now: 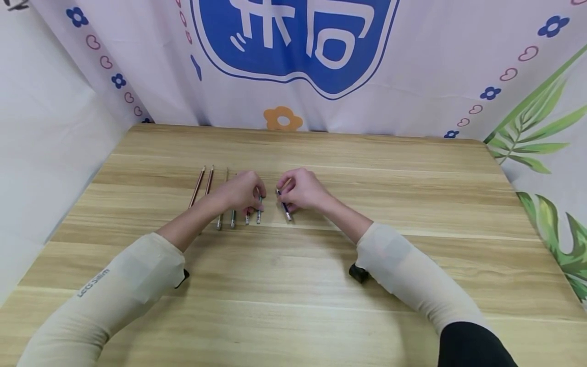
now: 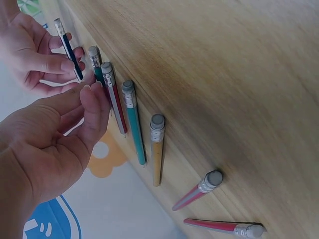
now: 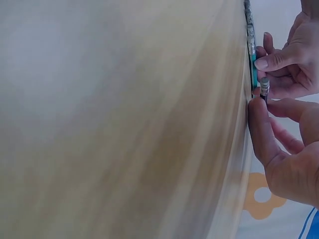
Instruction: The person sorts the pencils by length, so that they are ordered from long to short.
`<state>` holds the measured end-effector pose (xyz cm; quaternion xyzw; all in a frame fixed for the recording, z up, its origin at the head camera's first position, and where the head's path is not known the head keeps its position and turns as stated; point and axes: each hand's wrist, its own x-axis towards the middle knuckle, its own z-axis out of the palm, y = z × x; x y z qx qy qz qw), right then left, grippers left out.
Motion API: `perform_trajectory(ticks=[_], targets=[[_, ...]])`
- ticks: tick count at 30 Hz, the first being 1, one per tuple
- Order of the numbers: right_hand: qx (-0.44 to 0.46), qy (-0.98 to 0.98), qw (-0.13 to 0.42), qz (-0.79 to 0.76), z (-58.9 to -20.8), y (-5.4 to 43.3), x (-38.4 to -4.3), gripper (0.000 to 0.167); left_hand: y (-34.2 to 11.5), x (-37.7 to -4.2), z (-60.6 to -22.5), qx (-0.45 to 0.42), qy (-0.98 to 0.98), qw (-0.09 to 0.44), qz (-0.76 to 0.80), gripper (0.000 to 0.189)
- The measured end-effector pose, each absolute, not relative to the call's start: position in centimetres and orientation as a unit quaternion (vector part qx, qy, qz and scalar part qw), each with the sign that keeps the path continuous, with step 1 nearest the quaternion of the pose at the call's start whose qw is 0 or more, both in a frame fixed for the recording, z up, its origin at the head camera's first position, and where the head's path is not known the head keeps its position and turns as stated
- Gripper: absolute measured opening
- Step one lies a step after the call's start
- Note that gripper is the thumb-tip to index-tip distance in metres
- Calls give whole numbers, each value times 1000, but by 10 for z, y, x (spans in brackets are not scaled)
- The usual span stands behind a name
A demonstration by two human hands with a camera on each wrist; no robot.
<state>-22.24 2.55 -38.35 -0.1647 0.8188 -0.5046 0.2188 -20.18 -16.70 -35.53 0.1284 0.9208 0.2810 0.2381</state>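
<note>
In the head view my left hand [image 1: 242,191] pinches a teal pencil [image 1: 259,210] at the right end of a row of pencils on the table. Just to its right, my right hand [image 1: 303,189] grips a dark blue pencil [image 1: 285,207], which is tilted, eraser end toward me. The left wrist view shows the row: a red pencil [image 2: 117,107] beside the teal one, then a second teal pencil [image 2: 134,124], a yellow pencil [image 2: 157,154] and two reddish pencils [image 2: 192,196] set at other angles. My left forearm partly covers the row in the head view.
The wooden table [image 1: 293,285] reaches back to a white printed cloth [image 1: 151,61] with a blue emblem. A white surface borders it at left, and a leaf-patterned cloth [image 1: 541,148] hangs at right. Dark wrist devices [image 1: 358,273] show under the sleeves.
</note>
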Motion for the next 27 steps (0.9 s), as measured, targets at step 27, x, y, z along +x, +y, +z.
perform_trajectory(ticks=[27], targets=[[-187, 853, 193, -448, -382, 9, -221, 19, -168, -199, -352, 129, 922, 236, 277, 33]])
